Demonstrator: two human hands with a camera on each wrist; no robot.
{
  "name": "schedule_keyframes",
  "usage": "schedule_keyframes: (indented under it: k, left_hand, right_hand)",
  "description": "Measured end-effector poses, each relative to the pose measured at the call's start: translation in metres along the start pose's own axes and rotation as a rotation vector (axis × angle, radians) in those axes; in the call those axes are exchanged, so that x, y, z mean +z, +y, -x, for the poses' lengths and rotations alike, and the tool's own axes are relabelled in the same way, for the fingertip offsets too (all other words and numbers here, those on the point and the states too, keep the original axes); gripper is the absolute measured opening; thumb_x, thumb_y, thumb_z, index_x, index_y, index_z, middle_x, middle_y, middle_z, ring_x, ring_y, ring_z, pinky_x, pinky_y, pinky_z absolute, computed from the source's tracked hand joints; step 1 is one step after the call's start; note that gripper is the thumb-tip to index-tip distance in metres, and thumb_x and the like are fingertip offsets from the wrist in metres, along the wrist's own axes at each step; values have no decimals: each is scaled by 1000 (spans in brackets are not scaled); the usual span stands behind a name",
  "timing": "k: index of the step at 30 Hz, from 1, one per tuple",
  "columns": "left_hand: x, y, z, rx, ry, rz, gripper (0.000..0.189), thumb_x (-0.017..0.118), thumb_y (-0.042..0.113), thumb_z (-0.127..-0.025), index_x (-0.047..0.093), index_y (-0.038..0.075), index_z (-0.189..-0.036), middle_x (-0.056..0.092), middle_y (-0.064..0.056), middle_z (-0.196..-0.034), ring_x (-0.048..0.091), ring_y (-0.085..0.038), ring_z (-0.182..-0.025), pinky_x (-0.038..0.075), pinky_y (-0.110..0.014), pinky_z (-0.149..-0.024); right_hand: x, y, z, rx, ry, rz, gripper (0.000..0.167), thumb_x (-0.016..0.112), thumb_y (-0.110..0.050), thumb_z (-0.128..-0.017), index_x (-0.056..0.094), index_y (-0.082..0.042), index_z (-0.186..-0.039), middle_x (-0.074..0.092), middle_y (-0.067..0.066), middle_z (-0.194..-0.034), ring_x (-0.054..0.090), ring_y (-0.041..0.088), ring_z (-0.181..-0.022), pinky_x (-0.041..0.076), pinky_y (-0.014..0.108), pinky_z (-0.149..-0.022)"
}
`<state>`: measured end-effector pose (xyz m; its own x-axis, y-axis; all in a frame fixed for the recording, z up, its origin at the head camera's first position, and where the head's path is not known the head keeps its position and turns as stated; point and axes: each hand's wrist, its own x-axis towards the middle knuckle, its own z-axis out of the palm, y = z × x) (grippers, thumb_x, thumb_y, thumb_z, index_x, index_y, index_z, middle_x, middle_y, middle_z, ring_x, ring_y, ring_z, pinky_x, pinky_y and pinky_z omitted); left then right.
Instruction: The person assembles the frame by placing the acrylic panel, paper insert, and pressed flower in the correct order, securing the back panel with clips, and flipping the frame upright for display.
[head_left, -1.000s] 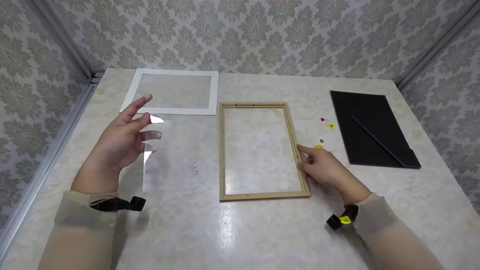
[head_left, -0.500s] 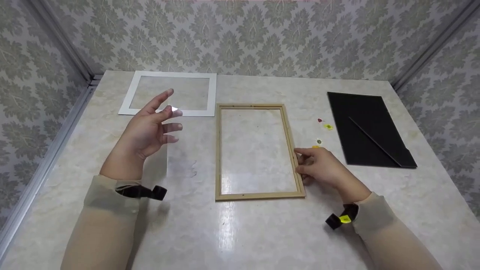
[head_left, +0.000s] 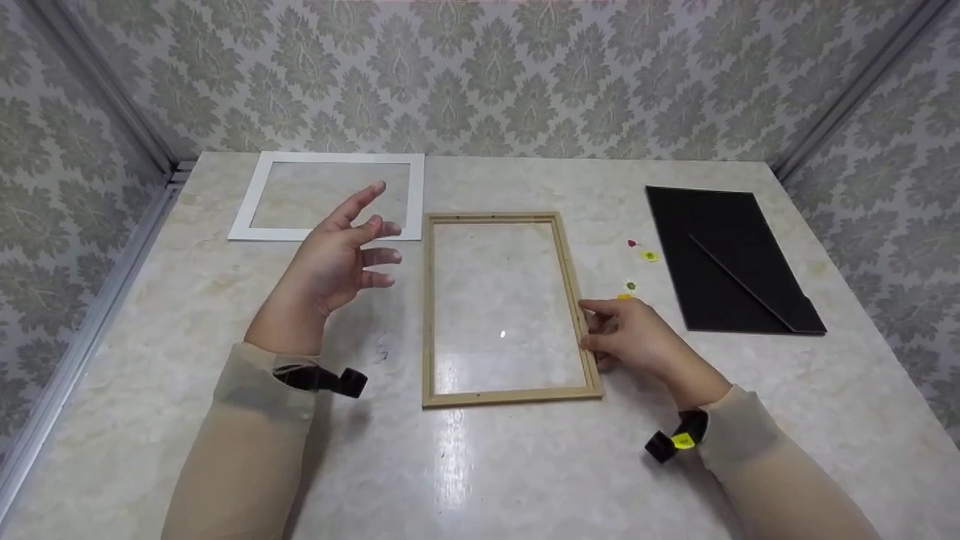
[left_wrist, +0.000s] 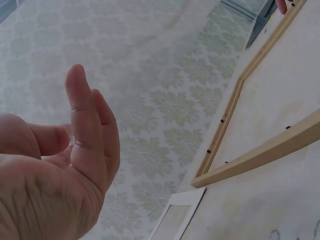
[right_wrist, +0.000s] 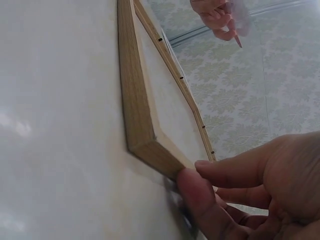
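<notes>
My left hand [head_left: 341,259], raised left of the wooden picture frame [head_left: 429,315], pinches a clear transparent sheet [left_wrist: 135,40] between thumb and fingers. The sheet shows mainly as a pale haze over the wallpaper in the left wrist view; its edges hardly show in the head view. The light wooden frame lies flat in the middle of the table. On its right rail, the thumb and index finger of my right hand [head_left: 626,334] grip the wood near the front corner, as the right wrist view [right_wrist: 240,190] shows.
A white mat [head_left: 337,157] with a rectangular opening lies at the back left. At the right lies a black backing board [head_left: 720,217] with a stand leg [head_left: 742,281]. Several small pressed flowers [head_left: 649,256] lie between board and frame. Patterned walls [head_left: 480,75] enclose the table.
My left hand has moved right with the clear sheet, from beside the white mat toward the wooden frame. My right hand stays at the frame's right rail.
</notes>
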<state>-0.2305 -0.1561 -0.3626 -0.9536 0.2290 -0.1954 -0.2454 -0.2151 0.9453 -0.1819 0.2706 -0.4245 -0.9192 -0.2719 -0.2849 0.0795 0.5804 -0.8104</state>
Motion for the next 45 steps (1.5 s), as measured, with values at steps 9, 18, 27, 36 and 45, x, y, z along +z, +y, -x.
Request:
schedule_keyframes:
  k: [9, 18, 27, 36, 45]
  left_hand:
    - [12, -24, -10, -35, -14, -50, 57, 45, 24, -123, 36, 39, -177, 64, 0, -123, 73, -10, -82, 66, -26, -66]
    - [27, -51, -21, -89, -17, -53, 59, 44, 21, -123, 33, 37, -178, 62, -2, -125, 72, -11, -82, 68, -29, -69]
    - [34, -64, -24, -112, -36, -76, 61, 43, 18, -123, 29, 34, -181, 64, -3, -128, 73, -12, -86, 71, -32, -73]
    - [36, -69, -23, -143, -24, -118, 61, 43, 18, -123, 31, 35, -180, 62, -15, -147, 76, -16, -93, 72, -36, -76]
    - [36, -72, -23, -165, 6, -73, 66, 54, 18, -120, 29, 29, -180, 62, -17, -154, 77, -18, -99, 72, -33, -75]
  right_hand:
    - [1, -2, 0, -1, -2, 26, 70, 76, -3, -105, 48, 0, -169, 71, 18, -119, 74, 12, -74, 68, 29, -68]
    - [0, -1, 1, -3, -9, 50, 68, 73, -1, -106, 48, -1, -169, 72, 21, -122, 73, 13, -74, 67, 29, -67]
    - [0, -1, 1, 13, -26, 15, 69, 72, -1, -107, 46, -2, -171, 71, 18, -117, 73, 13, -72, 68, 30, -67]
    - [1, -1, 1, 7, -35, -27, 70, 71, 1, -107, 44, 0, -171, 69, 16, -113, 72, 11, -71, 66, 28, -65]
    - [0, 0, 0, 10, -35, -4, 70, 70, 1, -107, 44, -1, -171, 69, 16, -115, 73, 11, -69, 67, 29, -65]
